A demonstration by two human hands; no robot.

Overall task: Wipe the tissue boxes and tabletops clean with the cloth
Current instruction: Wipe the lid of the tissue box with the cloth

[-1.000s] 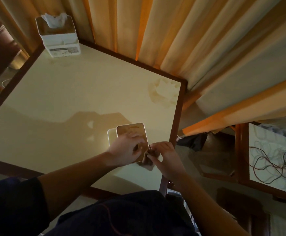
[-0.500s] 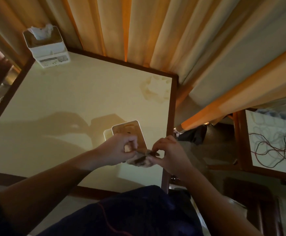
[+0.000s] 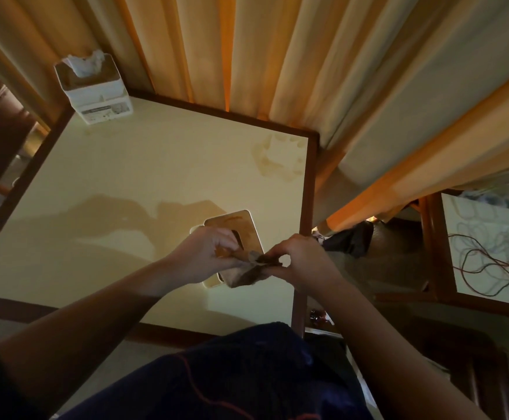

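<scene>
- Two hands meet over the near right corner of the table (image 3: 144, 177), above the near tissue box (image 3: 232, 224).
- Left hand (image 3: 204, 256) grip: fingers curled, pinching one end of the cloth (image 3: 247, 272).
- Right hand (image 3: 304, 262) grip: thumb and forefinger pinch the other end; cloth bunched between them, hanging just above the box.
- Near box sits close to the table's right rim; its lid is half covered by the left hand.
- Second tissue box (image 3: 95, 92) stands at the far left corner, tissue sticking up, against the curtain (image 3: 277, 56).
- Wide open tabletop between the boxes; a stain (image 3: 280, 159) near the far right corner.
- Second table (image 3: 489, 247) at right, cut off by the frame, tangled wires on it.
- Dim light; cloth colour and the dark object under the curtain hem are hard to make out.
</scene>
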